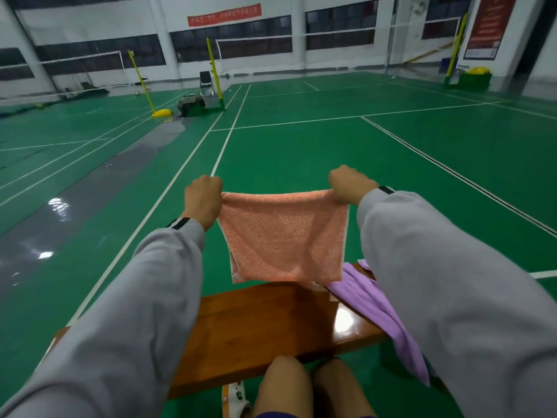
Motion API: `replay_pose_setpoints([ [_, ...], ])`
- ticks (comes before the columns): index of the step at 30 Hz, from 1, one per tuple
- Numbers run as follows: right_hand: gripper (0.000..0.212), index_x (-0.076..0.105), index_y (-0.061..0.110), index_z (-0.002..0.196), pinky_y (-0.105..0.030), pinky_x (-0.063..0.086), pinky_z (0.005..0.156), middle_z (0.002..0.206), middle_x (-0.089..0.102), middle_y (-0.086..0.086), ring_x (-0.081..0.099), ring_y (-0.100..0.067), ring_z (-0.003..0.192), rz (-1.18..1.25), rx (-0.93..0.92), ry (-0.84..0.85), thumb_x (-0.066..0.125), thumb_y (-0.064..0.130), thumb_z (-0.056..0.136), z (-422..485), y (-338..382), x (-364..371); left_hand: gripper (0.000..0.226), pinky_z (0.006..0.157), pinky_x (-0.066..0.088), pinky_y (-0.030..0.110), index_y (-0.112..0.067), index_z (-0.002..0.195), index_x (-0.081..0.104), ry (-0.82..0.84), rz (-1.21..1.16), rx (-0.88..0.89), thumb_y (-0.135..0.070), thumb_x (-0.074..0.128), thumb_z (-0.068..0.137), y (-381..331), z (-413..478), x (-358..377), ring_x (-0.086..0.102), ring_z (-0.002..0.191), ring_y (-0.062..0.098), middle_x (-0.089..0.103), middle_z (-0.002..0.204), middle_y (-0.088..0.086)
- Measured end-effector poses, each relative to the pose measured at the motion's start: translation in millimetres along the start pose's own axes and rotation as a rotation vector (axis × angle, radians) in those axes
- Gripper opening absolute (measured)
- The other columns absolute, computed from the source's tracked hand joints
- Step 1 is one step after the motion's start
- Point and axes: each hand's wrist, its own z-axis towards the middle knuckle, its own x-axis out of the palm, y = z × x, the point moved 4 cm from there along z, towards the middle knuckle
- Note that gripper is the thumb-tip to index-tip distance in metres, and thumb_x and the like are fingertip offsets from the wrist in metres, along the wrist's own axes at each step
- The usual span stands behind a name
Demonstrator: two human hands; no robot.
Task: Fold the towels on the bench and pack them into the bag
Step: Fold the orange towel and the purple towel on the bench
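An orange towel (284, 236) hangs in the air above the wooden bench (259, 321), doubled over so two layers show at its lower left. My left hand (203, 199) grips its top left corner and my right hand (349, 184) grips its top right corner, both fists closed, holding the top edge taut. A purple towel (370, 300) lies crumpled on the right part of the bench and drapes over its near edge, partly hidden by my right sleeve. No bag is in view.
The glossy bench runs across in front of my bare knees (313, 387); a white shoe (236, 399) shows below it. Beyond lies green badminton court floor (331, 152) with white lines. Yellow net posts (215, 73) and a chair (206, 82) stand far off.
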Motion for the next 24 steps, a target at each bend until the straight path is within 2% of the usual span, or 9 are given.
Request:
replay_pose_setpoints([
  [3,0.025,0.046,0.009,0.074,-0.04,0.052,0.07,0.082,0.053,-0.01,0.06,-0.029,0.078,0.014,-0.016,-0.011,0.05,-0.01,0.09,-0.3,-5.6,0.9,0.018,0.065,0.044,0.041,-0.003,0.083,0.061,-0.039,-0.09,-0.015,0.004,0.048,0.093,3.4,3.0,0.6,0.053,0.07,0.031,0.061,0.084,0.016],
  [9,0.014,0.053,0.004,0.094,-0.04,0.047,0.069,0.082,0.047,-0.009,0.057,-0.03,0.08,-0.014,-0.027,-0.047,0.048,-0.009,0.092,-2.6,-10.4,0.1,0.011,0.065,0.041,0.042,-0.003,0.086,0.053,-0.099,-0.15,0.061,0.007,0.05,0.09,3.6,5.2,2.0,0.051,0.078,0.032,0.059,0.088,0.019],
  [12,0.02,0.049,0.007,0.081,-0.042,0.053,0.071,0.082,0.051,-0.01,0.059,-0.029,0.078,-0.008,-0.008,-0.035,0.051,-0.009,0.091,-6.1,-13.1,-2.2,0.013,0.072,0.048,0.047,0.003,0.098,0.063,-0.09,-0.167,0.024,0.007,0.052,0.091,8.1,10.0,2.8,0.056,0.086,0.037,0.061,0.095,0.023],
  [14,0.023,0.05,0.009,0.075,-0.043,0.058,0.074,0.086,0.06,-0.013,0.061,-0.027,0.076,0.04,0.01,-0.013,0.057,-0.007,0.09,-7.1,-16.6,-2.4,0.014,0.073,0.051,0.049,0.007,0.089,0.068,-0.065,-0.143,0.01,0.009,0.054,0.09,8.8,11.0,3.2,0.057,0.084,0.038,0.062,0.092,0.023],
  [16,0.02,0.056,0.01,0.074,-0.042,0.059,0.073,0.087,0.065,-0.013,0.063,-0.025,0.073,0.11,0.022,0.041,0.07,0.003,0.087,-6.2,-21.6,-2.3,0.016,0.07,0.051,0.047,0.007,0.078,0.07,-0.047,-0.15,-0.014,0.009,0.057,0.088,11.8,10.6,4.9,0.057,0.076,0.034,0.061,0.084,0.02],
  [18,0.027,0.063,0.012,0.07,-0.037,0.056,0.068,0.078,0.067,-0.008,0.061,-0.021,0.066,0.213,0.012,0.099,0.086,0.023,0.079,-4.7,-25.3,-1.6,0.015,0.07,0.055,0.047,0.005,0.076,0.073,-0.031,-0.212,-0.06,0.003,0.063,0.088,20.1,12.6,9.7,0.059,0.073,0.034,0.064,0.078,0.018],
  [21,0.041,0.063,0.014,0.059,-0.03,0.038,0.054,0.061,0.057,-0.003,0.047,-0.016,0.055,0.404,-0.006,0.086,0.089,0.042,0.074,-3.3,-30.1,-0.4,0.005,0.076,0.057,0.038,-0.006,0.083,0.079,0.127,-0.498,-0.207,-0.01,0.08,0.084,32.2,15.9,20.2,0.065,0.074,0.026,0.072,0.079,0.013],
  [22,0.045,0.063,0.012,0.058,-0.031,0.032,0.052,0.058,0.053,-0.005,0.042,-0.017,0.054,0.479,0.021,0.033,0.088,0.045,0.074,-2.1,-32.7,0.0,0.017,0.079,0.055,0.035,-0.005,0.095,0.078,0.194,-0.693,-0.31,-0.013,0.084,0.081,34.6,14.2,22.9,0.063,0.079,0.022,0.072,0.085,0.01],
  [24,0.048,0.062,0.01,0.058,-0.032,0.029,0.053,0.056,0.049,-0.007,0.039,-0.018,0.053,0.638,0.121,-0.098,0.084,0.046,0.078,-1.2,-40.0,3.6,0.039,0.096,0.049,0.035,-0.003,0.117,0.07,0.374,-1.166,-0.493,-0.016,0.084,0.083,35.0,4.5,29.9,0.062,0.098,0.02,0.068,0.106,0.005],
])
